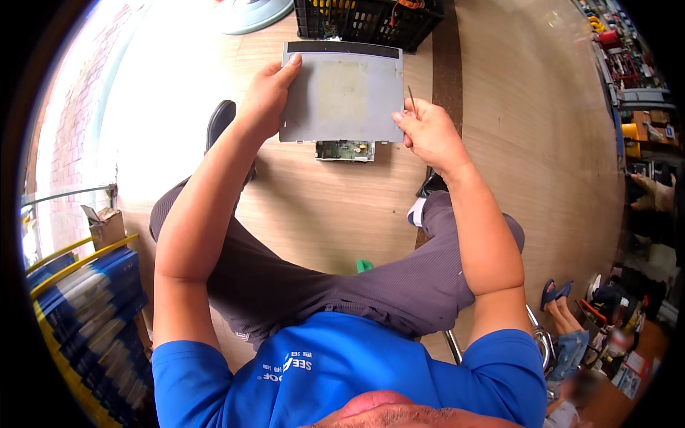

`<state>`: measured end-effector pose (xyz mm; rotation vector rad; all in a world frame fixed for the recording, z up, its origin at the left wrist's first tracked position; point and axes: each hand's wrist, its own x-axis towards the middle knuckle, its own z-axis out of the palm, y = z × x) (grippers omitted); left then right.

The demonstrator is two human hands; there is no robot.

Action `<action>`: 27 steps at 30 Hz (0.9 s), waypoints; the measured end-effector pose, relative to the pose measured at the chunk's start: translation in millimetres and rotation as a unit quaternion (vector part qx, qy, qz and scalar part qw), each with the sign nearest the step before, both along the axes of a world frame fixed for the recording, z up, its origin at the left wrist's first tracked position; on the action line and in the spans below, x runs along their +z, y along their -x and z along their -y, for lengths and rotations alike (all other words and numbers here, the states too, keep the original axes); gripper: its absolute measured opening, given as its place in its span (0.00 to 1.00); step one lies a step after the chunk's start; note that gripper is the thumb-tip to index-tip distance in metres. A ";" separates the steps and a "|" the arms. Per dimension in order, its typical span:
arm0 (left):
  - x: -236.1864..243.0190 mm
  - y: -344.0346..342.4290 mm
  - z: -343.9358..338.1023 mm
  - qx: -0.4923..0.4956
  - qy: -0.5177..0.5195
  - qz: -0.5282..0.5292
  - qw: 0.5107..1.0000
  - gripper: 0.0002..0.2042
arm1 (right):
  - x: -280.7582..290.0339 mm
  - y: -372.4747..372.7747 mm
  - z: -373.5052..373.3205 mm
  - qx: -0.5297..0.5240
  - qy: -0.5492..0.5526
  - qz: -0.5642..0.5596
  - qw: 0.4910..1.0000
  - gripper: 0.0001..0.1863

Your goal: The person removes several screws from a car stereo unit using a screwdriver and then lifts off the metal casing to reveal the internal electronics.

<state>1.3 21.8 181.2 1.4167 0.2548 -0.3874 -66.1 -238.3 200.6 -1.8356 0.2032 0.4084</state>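
Note:
A flat grey panel [385, 93] with a black strip along its far edge is held up in front of me. Its middle carries a paler, yellowish rectangle. My left hand [270, 93] grips the left edge, thumb on top near the far corner. At the near right corner my right hand [428, 132] pinches the panel, and a thin dark rod-like tool [411, 98] sticks up from the same hand. Just below the panel's near edge shows a green circuit board [346, 150] in a pale housing, partly hidden by the panel.
Beyond the panel stands a black plastic crate [357, 25] with cables, next to a round pale base [250, 13]. A yellow rack [85, 260] with blue packages is at the left. Cluttered shelves [646, 107] line the right. Another person [567, 349] sits at the lower right.

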 end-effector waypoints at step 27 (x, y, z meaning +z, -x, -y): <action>40.4 18.7 0.8 -0.345 -0.213 0.180 0.896 0.12 | 66.6 2.6 28.3 0.193 0.288 0.359 0.867 0.12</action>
